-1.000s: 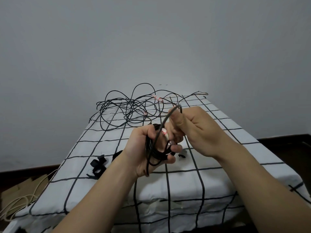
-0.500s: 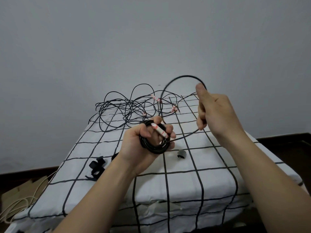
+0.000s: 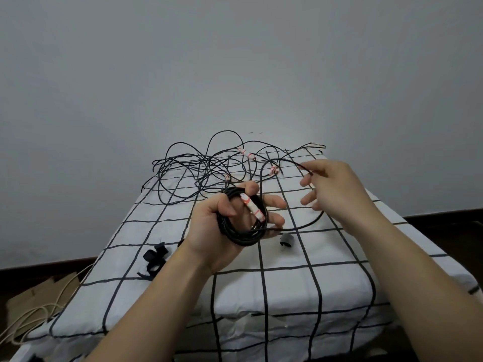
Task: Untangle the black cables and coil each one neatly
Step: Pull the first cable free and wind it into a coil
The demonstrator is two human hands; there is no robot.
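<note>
Just left of the frame's centre, the left hand (image 3: 224, 228) is curled round a tight round coil of thin black cable (image 3: 243, 237), thumb over the top and fingers through the ring. A white paper-like tape label with red marks (image 3: 253, 210) is wrapped on the coil and lies across the fingers. A loose black strand (image 3: 309, 223) leaves the coil's lower edge and bows to the right, passing behind the right hand (image 3: 337, 189). That hand pinches the strand between thumb and forefinger at centre right, its other fingers loosely spread.

Beyond both hands, at upper centre, a loose tangle of thin black cables (image 3: 206, 168) sprawls in crossing loops, some arching off the surface, with more red-and-white tape tags among them. The left hand and the coil hide the tangle's nearest loops.

Left of the left wrist lies a bunch of flat black fabric straps (image 3: 155, 257). A small dark cap-like piece (image 3: 286, 240) sits just below and right of the coil; I cannot tell what it is.

Everything rests on a soft white cloth with a black grid (image 3: 287, 288), creased where it drapes over the near edge. A plain matt grey wall (image 3: 235, 61) fills the upper frame above a dark skirting strip (image 3: 444, 220). At lower left, on the floor, flattened brown cardboard (image 3: 34, 296) lies under a cream cord (image 3: 26, 318).
</note>
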